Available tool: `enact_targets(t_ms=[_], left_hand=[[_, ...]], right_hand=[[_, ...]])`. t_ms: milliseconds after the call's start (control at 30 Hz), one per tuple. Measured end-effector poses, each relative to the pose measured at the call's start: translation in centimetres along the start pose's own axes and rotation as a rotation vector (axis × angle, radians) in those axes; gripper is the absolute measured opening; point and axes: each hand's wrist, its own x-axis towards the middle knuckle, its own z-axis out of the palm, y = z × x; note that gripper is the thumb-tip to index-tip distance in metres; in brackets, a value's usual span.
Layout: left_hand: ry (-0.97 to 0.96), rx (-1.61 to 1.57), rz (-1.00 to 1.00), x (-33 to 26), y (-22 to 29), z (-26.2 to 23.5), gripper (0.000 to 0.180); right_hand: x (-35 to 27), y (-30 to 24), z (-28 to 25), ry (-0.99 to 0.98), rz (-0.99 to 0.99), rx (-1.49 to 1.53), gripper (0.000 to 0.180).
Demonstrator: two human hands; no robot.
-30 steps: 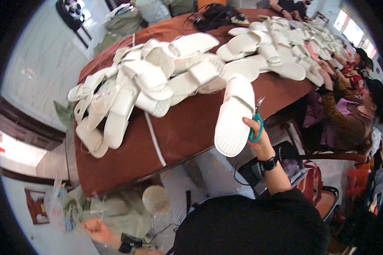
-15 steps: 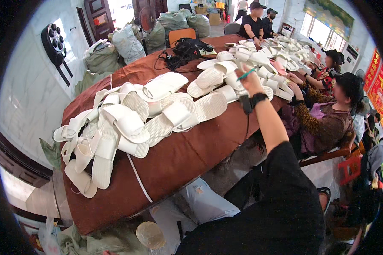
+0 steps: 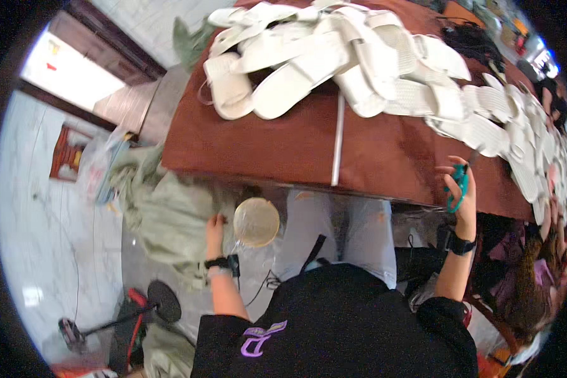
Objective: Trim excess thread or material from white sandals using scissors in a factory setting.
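Observation:
My right hand (image 3: 463,192) holds a pair of scissors with teal handles (image 3: 458,188) over the near edge of the table, the blades toward the slippers. White slippers (image 3: 290,85) lie heaped along the table, several with soles up or sideways. Lower down on the left, my left hand (image 3: 215,234) hangs below table height, beside a grey-green woven sack (image 3: 170,220). Its fingers look curled in; whether they grip the sack or something else does not show. Just right of it is a round, pale yellowish disc-like item (image 3: 256,222).
A brown cloth covers the table (image 3: 264,148), with a white strap (image 3: 339,138) across it. My legs are under its near edge. A stand with a round black base (image 3: 164,301) lies at lower left. Co-workers' arms (image 3: 548,230) reach in at the right.
The view has swung down and left. My right hand has drawn back from the slipper heap with the scissors, and my left hand has come into view by the sack.

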Motion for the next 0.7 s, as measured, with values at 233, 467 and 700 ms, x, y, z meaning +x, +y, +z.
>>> enact_targets(t_ms=[233,467,700], left_hand=[[0.021,-0.022,-0.024,0.9,0.0,2.5,0.034],[0.154,0.472,0.034,2.2,-6.1,-0.5,0.055],[-0.199,0.147,0.166,-0.7,8.1,2.9,0.04]], right_hand=[[-1.1,3.6,-0.3,0.068,0.061,-0.041,0.04],[-0.7,4.2,0.7,0.135,0.114,0.229,0.037],[0.1,4.3,-0.9,0.297,0.15,0.505,0.035]])
